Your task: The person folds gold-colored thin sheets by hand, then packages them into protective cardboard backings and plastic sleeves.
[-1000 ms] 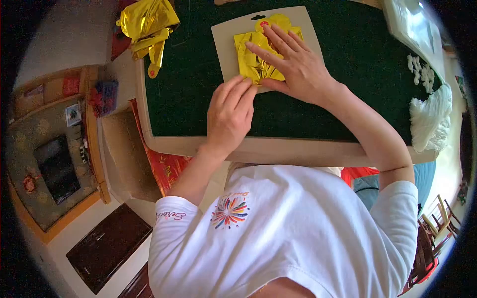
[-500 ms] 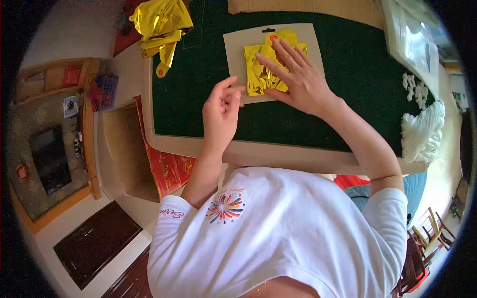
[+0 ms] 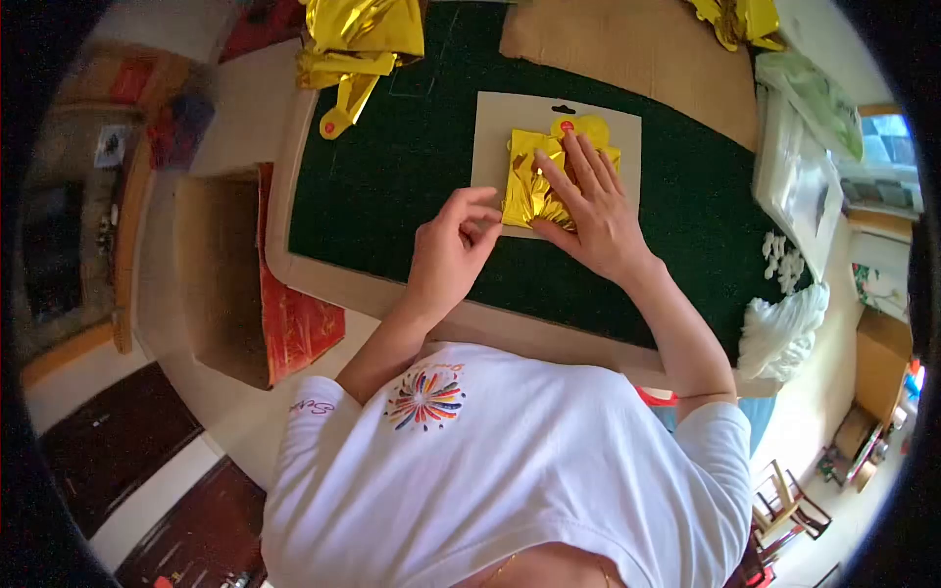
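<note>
A folded gold foil piece (image 3: 526,186) lies on a grey card (image 3: 492,127) with a black-edged hanging slot, on the dark green table top (image 3: 392,196). A round yellow tab with a red dot sticks out at the foil's top. My right hand (image 3: 593,211) rests flat on the foil with its fingers spread. At the lower left corner of the foil is my left hand (image 3: 453,245), its fingers curled and apart, with nothing visible in it; its fingertips are close to the foil's edge.
More gold foil (image 3: 363,44) lies at the table's back left, and another piece (image 3: 740,20) at the back right. Brown cardboard (image 3: 627,59) covers the back. Clear plastic bags (image 3: 799,186) and white strings (image 3: 784,328) lie at the right edge. An open box (image 3: 225,274) stands left.
The whole view has shifted, so the table and card appear lower and more of the back right shows. My right hand remains on the foil; my left hand is still beside its lower left corner.
</note>
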### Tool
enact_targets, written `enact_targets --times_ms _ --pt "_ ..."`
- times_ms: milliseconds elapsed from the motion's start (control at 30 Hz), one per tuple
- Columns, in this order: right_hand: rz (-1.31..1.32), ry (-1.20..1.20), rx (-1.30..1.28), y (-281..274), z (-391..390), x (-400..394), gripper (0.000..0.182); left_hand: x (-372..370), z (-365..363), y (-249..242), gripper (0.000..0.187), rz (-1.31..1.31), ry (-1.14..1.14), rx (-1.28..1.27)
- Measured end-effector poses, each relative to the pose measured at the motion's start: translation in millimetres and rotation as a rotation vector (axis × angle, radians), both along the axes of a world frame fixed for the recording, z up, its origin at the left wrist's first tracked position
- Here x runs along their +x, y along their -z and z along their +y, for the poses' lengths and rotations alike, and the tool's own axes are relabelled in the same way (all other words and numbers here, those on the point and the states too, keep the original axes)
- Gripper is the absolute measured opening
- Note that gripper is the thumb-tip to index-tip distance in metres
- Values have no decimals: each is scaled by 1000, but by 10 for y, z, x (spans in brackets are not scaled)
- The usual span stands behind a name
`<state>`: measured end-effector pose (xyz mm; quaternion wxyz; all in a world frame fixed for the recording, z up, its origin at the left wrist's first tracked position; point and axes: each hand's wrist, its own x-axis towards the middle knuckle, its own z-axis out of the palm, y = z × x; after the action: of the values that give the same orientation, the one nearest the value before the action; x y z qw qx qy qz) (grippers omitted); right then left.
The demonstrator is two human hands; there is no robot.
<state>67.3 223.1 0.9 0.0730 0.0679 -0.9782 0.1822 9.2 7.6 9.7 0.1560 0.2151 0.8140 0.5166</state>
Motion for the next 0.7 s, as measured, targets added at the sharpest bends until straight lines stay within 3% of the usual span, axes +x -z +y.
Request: enact_targets --times_ms 133,200,300,433,500,700 --pt "-16 -18 33 -18 -8 -8 72 4 8 -13 41 17 8 -48" --pt "-3 -13 35 -25 -11 -21 73 -31 -4 6 40 343 51 -145" --pt "5 -33 56 -35 -15 -21 74 -59 -3 56 36 544 91 -215" --pt "25 -70 34 -59 -27 -39 74 -66 33 68 33 590 63 -190" --pt "-5 -53 50 -61 -36 -32 72 -55 42 105 31 410 32 -105" --pt "12 -28 145 28 -2 -46 64 -80 93 119 27 331 18 -80"
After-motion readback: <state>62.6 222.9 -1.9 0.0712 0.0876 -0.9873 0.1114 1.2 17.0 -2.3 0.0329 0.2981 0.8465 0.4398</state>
